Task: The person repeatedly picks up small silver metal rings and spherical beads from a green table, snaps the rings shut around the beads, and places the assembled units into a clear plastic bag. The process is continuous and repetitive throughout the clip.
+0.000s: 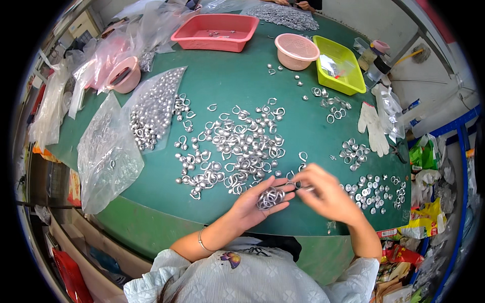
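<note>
My left hand (246,208) is palm up near the table's front edge, a handful of silver-grey metal rings (270,198) cupped in it. Close to its fingertips is my right hand (326,196), fingers curled and pinched together; small metal shows there, but blur hides just what they grip. A broad heap of silver rings with round domed heads (242,141) spreads over the green table (166,202) beyond my hands. By my right wrist lie several round silver caps (371,193), and a small cluster of rings (354,153) sits farther back.
At left are a clear bag of silver balls (156,108) and another plastic bag (108,156). Along the back stand a red tray (214,33), a pink basket (297,50) and a yellow-green tray (341,65). A white glove (372,129) lies right. Another person's hands (304,5) show at the far edge.
</note>
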A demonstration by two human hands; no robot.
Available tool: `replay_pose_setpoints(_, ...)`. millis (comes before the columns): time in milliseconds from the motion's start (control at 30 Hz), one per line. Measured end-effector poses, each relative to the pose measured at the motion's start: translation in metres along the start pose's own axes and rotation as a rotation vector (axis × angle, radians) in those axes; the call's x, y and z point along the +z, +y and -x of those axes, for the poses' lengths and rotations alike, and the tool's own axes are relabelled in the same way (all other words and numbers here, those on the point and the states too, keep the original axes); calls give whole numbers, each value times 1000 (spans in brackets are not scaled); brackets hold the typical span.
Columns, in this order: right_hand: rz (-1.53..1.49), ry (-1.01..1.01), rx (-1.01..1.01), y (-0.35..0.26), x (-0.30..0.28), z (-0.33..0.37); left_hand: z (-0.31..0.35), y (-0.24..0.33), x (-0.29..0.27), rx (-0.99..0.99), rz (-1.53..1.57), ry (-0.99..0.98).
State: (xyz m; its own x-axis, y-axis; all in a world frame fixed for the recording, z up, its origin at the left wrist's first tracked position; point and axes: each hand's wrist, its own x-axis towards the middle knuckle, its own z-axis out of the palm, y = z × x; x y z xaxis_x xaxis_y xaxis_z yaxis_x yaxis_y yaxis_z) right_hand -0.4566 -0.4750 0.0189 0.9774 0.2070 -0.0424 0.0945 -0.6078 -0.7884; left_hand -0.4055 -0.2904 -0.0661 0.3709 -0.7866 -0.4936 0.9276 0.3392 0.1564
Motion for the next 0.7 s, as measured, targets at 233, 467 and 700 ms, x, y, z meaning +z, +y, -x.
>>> replay_pose_setpoints(233, 39, 301, -35, 46, -7, -104, -4, 18, -8, -2, 79, -38)
replay_pose_setpoints(467, 227, 342, 210, 132, 4, -178, 7, 26, -10, 68, -30, 50)
replay_pose_setpoints(700, -491, 326, 276, 98, -21, -131, 7, 31, -17, 87, -40, -4)
